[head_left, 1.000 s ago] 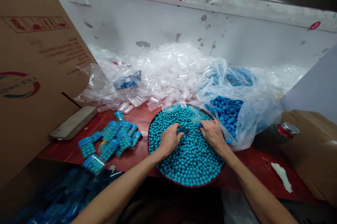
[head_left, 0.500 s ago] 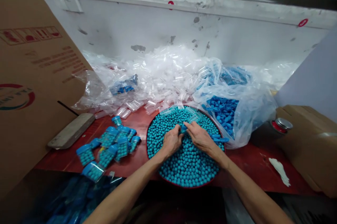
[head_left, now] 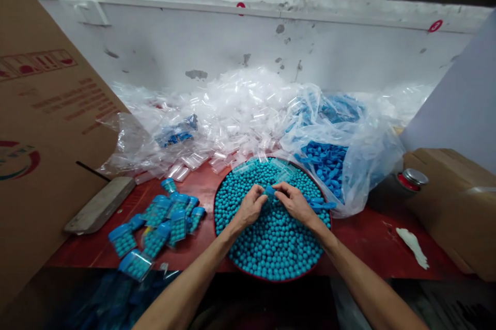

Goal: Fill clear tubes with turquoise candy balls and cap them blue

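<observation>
Over a round red tub (head_left: 215, 216) full of turquoise balls (head_left: 277, 247), my two hands meet at a small blue-capped container (head_left: 270, 191). My left hand (head_left: 251, 205) pinches its left side between thumb and fingers. On the other side, my right hand (head_left: 295, 205) grips it with bent fingers. Most of its body is hidden by the fingers. Close to my right hand, several blue caps (head_left: 320, 204) lie at the tub's right rim. A clear empty container (head_left: 284, 171) rests on the balls behind my hands.
Several filled blue-capped containers (head_left: 155, 237) lie left of the tub. Behind it are heaped clear containers (head_left: 248, 108) and a plastic bag (head_left: 364, 165) of blue caps. A grey block (head_left: 101, 206) and cardboard box (head_left: 50, 113) stand left; another box (head_left: 453, 206) and a jar (head_left: 411, 183) stand right.
The small container has come up slightly between my hands, and its blue top shows more clearly. Both hands still hold it. The whole view has shifted a little.
</observation>
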A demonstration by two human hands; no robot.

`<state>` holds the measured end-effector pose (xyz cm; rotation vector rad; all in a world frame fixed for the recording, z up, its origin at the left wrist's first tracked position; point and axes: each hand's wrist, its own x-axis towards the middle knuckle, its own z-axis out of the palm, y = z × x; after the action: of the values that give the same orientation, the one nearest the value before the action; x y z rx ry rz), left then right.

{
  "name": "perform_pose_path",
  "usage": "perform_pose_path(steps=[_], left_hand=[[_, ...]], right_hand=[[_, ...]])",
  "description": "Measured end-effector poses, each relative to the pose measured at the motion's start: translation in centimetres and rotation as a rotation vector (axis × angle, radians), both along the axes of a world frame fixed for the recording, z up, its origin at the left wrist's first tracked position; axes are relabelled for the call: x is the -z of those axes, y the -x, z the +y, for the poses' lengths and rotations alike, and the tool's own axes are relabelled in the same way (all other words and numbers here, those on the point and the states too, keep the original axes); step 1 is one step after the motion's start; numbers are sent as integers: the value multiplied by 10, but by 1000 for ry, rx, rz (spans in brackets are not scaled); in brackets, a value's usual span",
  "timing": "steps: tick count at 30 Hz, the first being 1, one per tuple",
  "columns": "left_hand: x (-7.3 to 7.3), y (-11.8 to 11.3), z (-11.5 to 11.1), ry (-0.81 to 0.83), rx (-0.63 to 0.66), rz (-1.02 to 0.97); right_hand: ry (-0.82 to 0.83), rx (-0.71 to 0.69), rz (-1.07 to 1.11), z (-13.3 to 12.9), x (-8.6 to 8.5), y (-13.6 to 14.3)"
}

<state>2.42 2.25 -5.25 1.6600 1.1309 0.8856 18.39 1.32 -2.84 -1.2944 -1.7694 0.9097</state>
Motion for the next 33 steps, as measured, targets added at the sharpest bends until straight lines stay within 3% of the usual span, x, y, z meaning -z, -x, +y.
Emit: perform_pose_path(steps=[6,9,12,17,21,23,26,29,33], left_hand=[[-5,-1,-9,248,19,-286],[-11,-4,-12,274,-9,-351],[-17,-4,-15,248,-62,-364],[-21,-3,-22,335,-28,-368],[-19,2,-26,359,-18,-367],[-19,5,-28,384,26,-347],[-22,6,-34,388,104,-321],[-28,0,-42,368,90,-327],[-30,-5,-45,335,-26,-388]], right_hand=[[16,56,46,-5,-4,8],[23,120,34,-13,-7,12],[17,103,29,-18,-5,15],[29,-47,67,-22,-2,10],[12,-178,28,-22,-11,-1],[81,-237,33,-20,-16,-7],[228,-122,190,-15,-18,-12],[208,41,199,-12,-15,-10],[58,-105,-43,-21,-11,-2]])
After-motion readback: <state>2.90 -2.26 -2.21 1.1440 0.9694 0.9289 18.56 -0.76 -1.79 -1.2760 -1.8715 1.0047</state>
